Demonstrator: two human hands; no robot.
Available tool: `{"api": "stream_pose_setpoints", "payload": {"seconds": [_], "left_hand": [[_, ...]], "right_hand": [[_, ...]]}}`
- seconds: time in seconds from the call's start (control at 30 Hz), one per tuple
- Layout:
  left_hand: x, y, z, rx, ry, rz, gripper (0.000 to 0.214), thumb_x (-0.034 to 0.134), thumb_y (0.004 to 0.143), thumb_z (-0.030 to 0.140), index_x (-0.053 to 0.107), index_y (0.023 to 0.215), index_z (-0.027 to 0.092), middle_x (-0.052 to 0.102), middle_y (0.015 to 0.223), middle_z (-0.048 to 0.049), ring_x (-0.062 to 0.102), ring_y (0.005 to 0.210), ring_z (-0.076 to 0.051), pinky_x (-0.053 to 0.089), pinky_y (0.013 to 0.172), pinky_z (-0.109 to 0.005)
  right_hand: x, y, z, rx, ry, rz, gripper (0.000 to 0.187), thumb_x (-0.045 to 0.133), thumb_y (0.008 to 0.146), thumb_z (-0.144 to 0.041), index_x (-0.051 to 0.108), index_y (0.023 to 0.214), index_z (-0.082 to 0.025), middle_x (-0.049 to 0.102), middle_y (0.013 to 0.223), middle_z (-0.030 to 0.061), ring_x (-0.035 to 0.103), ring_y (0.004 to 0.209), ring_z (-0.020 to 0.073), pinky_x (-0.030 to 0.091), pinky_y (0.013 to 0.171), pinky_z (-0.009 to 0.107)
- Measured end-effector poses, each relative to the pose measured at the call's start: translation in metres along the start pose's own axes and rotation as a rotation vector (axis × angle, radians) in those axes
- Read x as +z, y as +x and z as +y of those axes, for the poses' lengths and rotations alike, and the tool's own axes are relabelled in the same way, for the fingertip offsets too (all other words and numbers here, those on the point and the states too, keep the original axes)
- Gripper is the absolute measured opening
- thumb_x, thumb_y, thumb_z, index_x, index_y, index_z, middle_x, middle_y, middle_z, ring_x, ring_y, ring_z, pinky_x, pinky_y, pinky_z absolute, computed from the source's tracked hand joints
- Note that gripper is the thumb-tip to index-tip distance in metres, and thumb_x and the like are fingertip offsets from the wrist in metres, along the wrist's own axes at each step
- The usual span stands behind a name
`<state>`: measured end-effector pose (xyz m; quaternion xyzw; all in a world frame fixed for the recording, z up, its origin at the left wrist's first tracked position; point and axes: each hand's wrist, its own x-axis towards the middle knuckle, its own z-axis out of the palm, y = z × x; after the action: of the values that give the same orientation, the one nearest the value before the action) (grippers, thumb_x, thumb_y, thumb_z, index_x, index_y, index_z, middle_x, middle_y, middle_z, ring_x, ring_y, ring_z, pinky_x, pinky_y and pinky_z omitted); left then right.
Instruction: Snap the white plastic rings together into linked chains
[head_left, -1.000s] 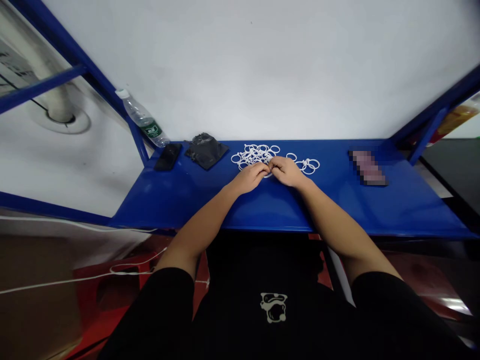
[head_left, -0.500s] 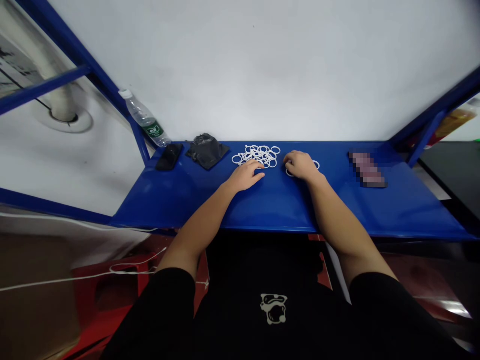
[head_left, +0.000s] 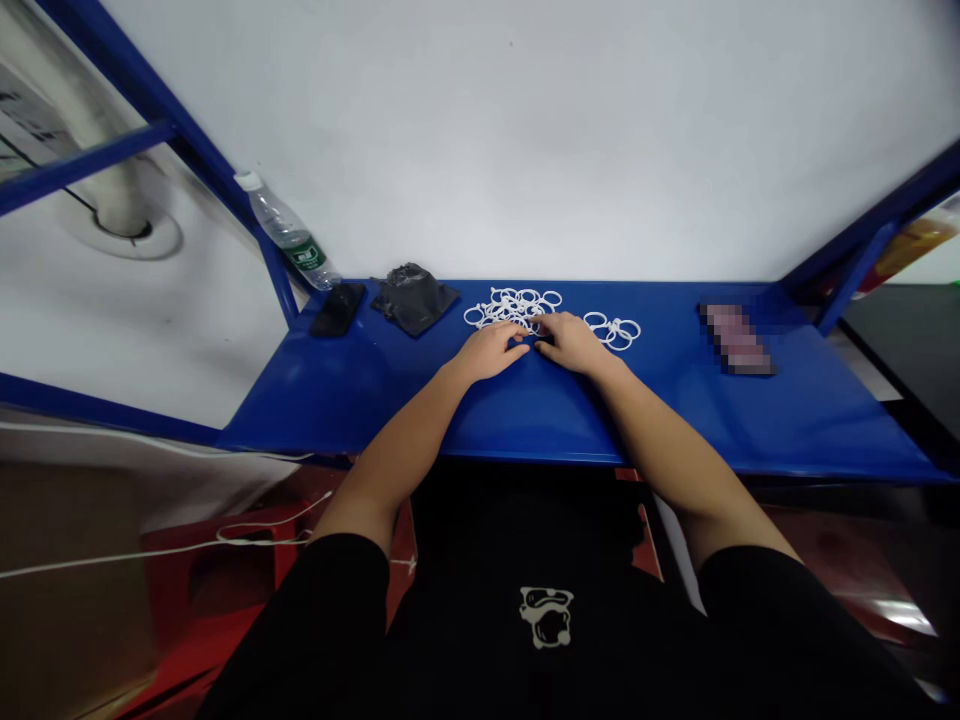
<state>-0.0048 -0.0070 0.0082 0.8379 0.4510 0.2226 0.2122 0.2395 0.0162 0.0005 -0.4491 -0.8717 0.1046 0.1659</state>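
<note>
A heap of loose white plastic rings (head_left: 512, 305) lies on the blue shelf (head_left: 525, 400) near the wall. A smaller linked cluster of white rings (head_left: 613, 330) lies to its right. My left hand (head_left: 491, 351) rests at the near edge of the heap, fingers curled onto the rings. My right hand (head_left: 570, 342) sits beside it, fingertips reaching left to the same edge of the heap, apart from the small cluster. Whether either hand has a ring pinched is hidden by the fingers.
At the back left of the shelf lie a black phone (head_left: 337, 308) and a crumpled black bag (head_left: 412, 298). A clear water bottle (head_left: 285, 233) leans against the blue frame post. A blurred flat item (head_left: 735, 338) lies at the right.
My right hand has moved left from the small ring cluster back to the heap, uncovering the cluster. My left hand has stayed at the heap's near edge.
</note>
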Motion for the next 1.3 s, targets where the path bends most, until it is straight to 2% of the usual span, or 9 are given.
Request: {"api": "stream_pose_setpoints", "payload": {"seconds": [0.13, 0.27, 0.37, 0.47, 0.57, 0.67, 0.83, 1.03, 1.3], "left_hand": [[0.002, 0.001, -0.002, -0.005, -0.003, -0.008, 0.027, 0.074, 0.107, 0.022, 0.077, 0.134, 0.021, 0.082, 0.127, -0.0087, 0.077, 0.108, -0.023, 0.061, 0.107, -0.041], [0.004, 0.002, -0.005, -0.006, -0.011, 0.001, 0.03, 0.074, 0.107, 0.022, 0.076, 0.137, 0.02, 0.082, 0.127, -0.0093, 0.077, 0.105, -0.023, 0.062, 0.104, -0.041], [0.005, 0.001, -0.006, 0.0, -0.022, 0.005, 0.032, 0.075, 0.107, 0.024, 0.075, 0.139, 0.02, 0.082, 0.127, -0.0092, 0.077, 0.104, -0.023, 0.061, 0.102, -0.041], [0.004, 0.0, -0.005, 0.01, -0.048, 0.003, 0.037, 0.077, 0.107, 0.027, 0.072, 0.143, 0.021, 0.082, 0.124, -0.0088, 0.076, 0.102, -0.023, 0.061, 0.096, -0.039], [0.003, 0.0, -0.004, 0.052, -0.045, -0.001, 0.024, 0.074, 0.109, 0.032, 0.075, 0.13, 0.02, 0.081, 0.112, -0.0082, 0.075, 0.098, -0.023, 0.059, 0.09, -0.038], [0.005, 0.001, -0.005, 0.092, -0.007, 0.014, 0.017, 0.068, 0.112, 0.034, 0.074, 0.104, 0.02, 0.078, 0.097, -0.0068, 0.072, 0.091, -0.022, 0.055, 0.085, -0.036], [0.008, 0.004, -0.013, 0.144, 0.044, 0.02, 0.034, 0.058, 0.116, 0.034, 0.069, 0.086, 0.021, 0.075, 0.091, -0.0056, 0.069, 0.087, -0.021, 0.052, 0.082, -0.035], [0.009, 0.004, -0.016, 0.176, 0.054, -0.009, 0.032, 0.057, 0.115, 0.033, 0.075, 0.091, 0.021, 0.078, 0.094, -0.0071, 0.071, 0.09, -0.022, 0.054, 0.084, -0.035], [0.01, 0.003, -0.013, 0.178, 0.038, -0.02, 0.035, 0.056, 0.117, 0.038, 0.079, 0.096, 0.022, 0.079, 0.098, -0.007, 0.073, 0.093, -0.022, 0.056, 0.088, -0.036]], "right_hand": [[-0.003, -0.002, -0.001, 0.019, 0.06, -0.032, 0.058, 0.058, 0.098, -0.022, 0.07, 0.153, -0.012, 0.085, 0.123, 0.0179, 0.076, 0.115, 0.0343, 0.057, 0.104, 0.047], [-0.01, -0.006, 0.0, 0.009, 0.144, 0.09, 0.053, 0.049, 0.098, -0.019, 0.077, 0.142, -0.013, 0.08, 0.141, 0.0191, 0.075, 0.123, 0.0334, 0.056, 0.109, 0.047], [-0.01, -0.007, -0.004, 0.014, 0.234, 0.155, 0.043, 0.051, 0.096, -0.022, 0.083, 0.126, -0.017, 0.085, 0.122, 0.0143, 0.076, 0.105, 0.0291, 0.057, 0.099, 0.043], [-0.006, -0.007, -0.01, 0.022, 0.368, 0.161, 0.033, 0.056, 0.095, -0.026, 0.084, 0.111, -0.019, 0.083, 0.097, 0.0083, 0.069, 0.082, 0.0225, 0.055, 0.084, 0.038], [-0.001, -0.006, -0.016, 0.003, 0.505, 0.151, 0.03, 0.059, 0.092, -0.028, 0.083, 0.108, -0.02, 0.081, 0.091, 0.0053, 0.066, 0.078, 0.0202, 0.054, 0.08, 0.036], [-0.001, -0.007, -0.021, -0.046, 0.583, 0.163, 0.031, 0.059, 0.093, -0.031, 0.083, 0.109, -0.021, 0.083, 0.101, 0.0065, 0.069, 0.085, 0.0211, 0.054, 0.082, 0.036], [-0.008, -0.01, -0.024, -0.088, 0.525, 0.15, 0.028, 0.061, 0.093, -0.035, 0.081, 0.106, -0.02, 0.08, 0.092, 0.005, 0.065, 0.077, 0.0188, 0.05, 0.076, 0.034], [-0.009, -0.009, -0.024, -0.073, 0.467, 0.091, 0.027, 0.06, 0.093, -0.038, 0.079, 0.099, -0.02, 0.075, 0.081, 0.0025, 0.061, 0.072, 0.0174, 0.046, 0.073, 0.034], [-0.01, -0.009, -0.023, -0.048, 0.419, 0.071, 0.026, 0.059, 0.088, -0.035, 0.08, 0.094, -0.02, 0.078, 0.085, 0.0044, 0.064, 0.076, 0.0184, 0.047, 0.074, 0.034]]}}
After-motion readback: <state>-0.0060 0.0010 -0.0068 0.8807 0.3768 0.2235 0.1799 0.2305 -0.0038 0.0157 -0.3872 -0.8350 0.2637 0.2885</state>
